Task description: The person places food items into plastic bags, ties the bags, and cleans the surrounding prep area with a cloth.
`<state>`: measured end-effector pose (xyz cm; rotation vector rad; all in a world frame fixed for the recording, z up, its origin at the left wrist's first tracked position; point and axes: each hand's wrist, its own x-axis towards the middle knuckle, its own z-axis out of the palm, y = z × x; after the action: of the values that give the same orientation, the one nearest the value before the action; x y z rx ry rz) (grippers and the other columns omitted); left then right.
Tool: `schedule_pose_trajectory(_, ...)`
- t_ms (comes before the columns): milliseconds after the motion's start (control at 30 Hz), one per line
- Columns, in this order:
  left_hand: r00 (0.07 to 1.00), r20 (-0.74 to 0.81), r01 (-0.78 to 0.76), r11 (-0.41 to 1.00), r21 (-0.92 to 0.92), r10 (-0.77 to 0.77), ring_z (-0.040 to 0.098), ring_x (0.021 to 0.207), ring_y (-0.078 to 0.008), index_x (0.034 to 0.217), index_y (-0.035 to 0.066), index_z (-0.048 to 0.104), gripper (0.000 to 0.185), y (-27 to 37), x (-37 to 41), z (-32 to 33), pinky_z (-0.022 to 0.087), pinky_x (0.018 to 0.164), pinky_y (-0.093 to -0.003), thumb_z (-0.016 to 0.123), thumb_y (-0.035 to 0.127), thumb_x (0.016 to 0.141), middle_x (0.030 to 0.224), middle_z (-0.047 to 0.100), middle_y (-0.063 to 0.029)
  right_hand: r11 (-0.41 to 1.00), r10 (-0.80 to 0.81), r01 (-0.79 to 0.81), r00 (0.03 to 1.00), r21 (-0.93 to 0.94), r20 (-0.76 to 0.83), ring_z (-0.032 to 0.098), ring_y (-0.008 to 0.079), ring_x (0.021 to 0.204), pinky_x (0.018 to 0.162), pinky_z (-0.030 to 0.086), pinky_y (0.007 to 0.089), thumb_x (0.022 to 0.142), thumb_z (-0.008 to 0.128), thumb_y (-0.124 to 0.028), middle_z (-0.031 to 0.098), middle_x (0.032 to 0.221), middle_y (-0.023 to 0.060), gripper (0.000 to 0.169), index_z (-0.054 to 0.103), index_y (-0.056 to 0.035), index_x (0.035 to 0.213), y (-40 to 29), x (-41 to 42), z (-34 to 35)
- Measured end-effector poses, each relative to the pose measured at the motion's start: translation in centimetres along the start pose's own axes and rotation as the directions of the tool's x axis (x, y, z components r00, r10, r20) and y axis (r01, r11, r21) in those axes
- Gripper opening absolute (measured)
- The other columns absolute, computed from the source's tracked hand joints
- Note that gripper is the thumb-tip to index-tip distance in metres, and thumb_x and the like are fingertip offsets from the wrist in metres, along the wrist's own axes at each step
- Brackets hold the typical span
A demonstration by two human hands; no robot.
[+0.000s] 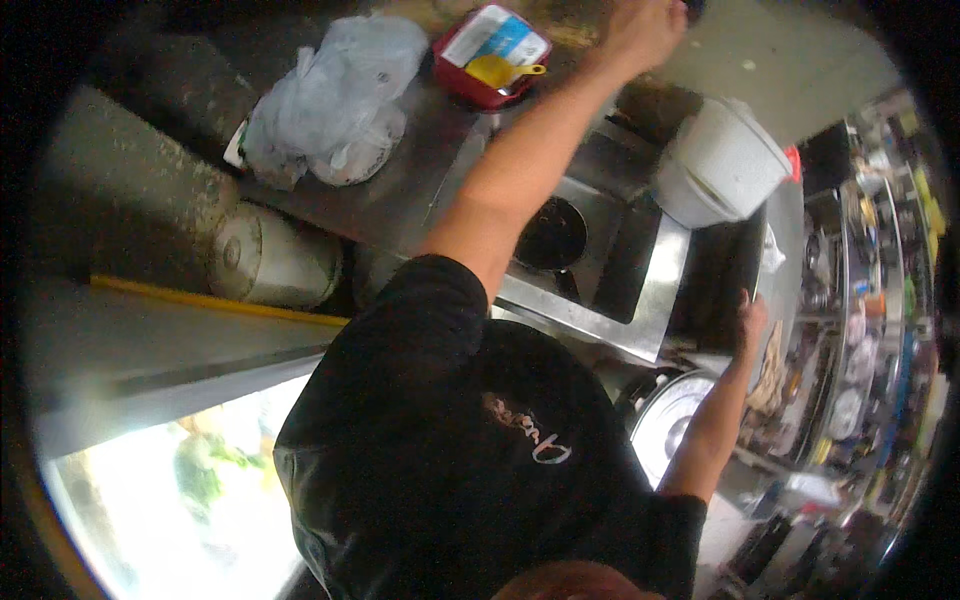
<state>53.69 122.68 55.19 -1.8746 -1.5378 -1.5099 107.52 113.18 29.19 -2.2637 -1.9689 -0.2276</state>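
Note:
My left arm stretches across a steel cooktop to the top of the view. There my left hand point(646, 36) has its fingers curled beside a dark thing, mostly cut off by the rim, so its grip is unclear. Below that arm a black frying pan point(555, 232) sits on the cooktop point(649, 300), its handle pointing towards me. At the right, my right hand point(752, 319) rests against the edge of a dark panel point(716, 277); whether it grips the edge is hard to see. A white plastic tub point(731, 165) stands at the cooktop's far right corner.
A red container point(457, 71) bears a white-and-blue packet and a yellow scoop point(495, 71). Left of it lies a knotted plastic bag point(345, 97). A dirty white bucket point(277, 255) is at the left, a round metal lid point(664, 424) by my right forearm, and crowded shelves point(847, 300) beyond.

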Motion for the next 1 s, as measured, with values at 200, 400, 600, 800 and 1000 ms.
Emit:
schedule_pose_trajectory(200,0.999,-0.044,-0.033,0.999,-0.039,0.031,0.046,0.114,-0.0366,0.108,0.0,0.062,0.031,-0.7,-1.7,2.9,0.036,0.097,-0.0539,0.047,0.025,0.099,0.118,0.055,-0.0178,0.999,0.02,-0.023,0.997,0.043,0.074,0.06,0.0461,0.095,0.08,0.047,0.0521,0.095,0.056,-0.039,0.066,0.098,0.0262,0.045,0.06,0.0013,0.115,-2.9,-0.9,-1.8)
schedule_pose_trajectory(400,0.972,-0.219,-0.091,0.996,-0.018,0.085,0.049,0.109,-0.0365,0.095,0.008,0.069,0.022,-2.9,-0.1,5.0,0.036,0.098,-0.0608,0.062,0.027,0.086,0.11,0.06,-0.0114,0.973,-0.035,0.016,0.996,0.231,0.08,0.061,0.0457,0.096,0.082,0.046,0.0521,0.096,0.056,-0.037,0.066,0.102,0.0271,0.047,0.058,0.0046,0.118,-3.1,0.3,-2.1)
schedule_pose_trajectory(600,0.981,-0.137,-0.172,0.95,-0.262,0.14,0.044,0.126,-0.0371,0.119,0.015,0.064,0.031,-1.6,-9.4,0.5,0.036,0.106,-0.0497,0.062,0.015,0.088,0.137,0.05,-0.0091,0.999,0.049,-0.049,0.998,-0.002,0.034,0.062,0.046,0.096,0.081,0.049,0.0491,0.096,0.058,-0.036,0.066,0.102,0.0296,0.051,0.057,0.0084,0.12,0.9,-0.2,-0.8)
schedule_pose_trajectory(800,0.741,0.59,0.47,0.875,-0.116,-0.32,0.053,0.12,-0.034,0.105,0.008,0.068,0.018,-12.2,-37.9,-6.9,0.042,0.102,-0.041,0.058,0.008,0.09,0.123,0.056,-0.014,0.97,-0.104,0.1,0.995,0.222,0.005,0.062,0.0478,0.092,0.08,0.048,0.0493,0.097,0.055,-0.038,0.066,0.103,0.0302,0.051,0.058,0.0096,0.116,-1.7,0.7,0.4)
schedule_pose_trajectory(1000,0.676,0.525,0.529,0.836,0.142,-0.517,0.054,0.116,-0.036,0.107,0.007,0.062,0.022,-15.7,-41.2,-14.1,0.044,0.099,-0.0429,0.061,0.007,0.085,0.127,0.054,-0.0164,0.985,-0.153,0.151,0.988,0.088,0.018,0.059,0.0502,0.095,0.081,0.046,0.0518,0.099,0.051,-0.038,0.063,0.102,0.032,0.048,0.058,0.0065,0.115,9.0,2.6,4.1)
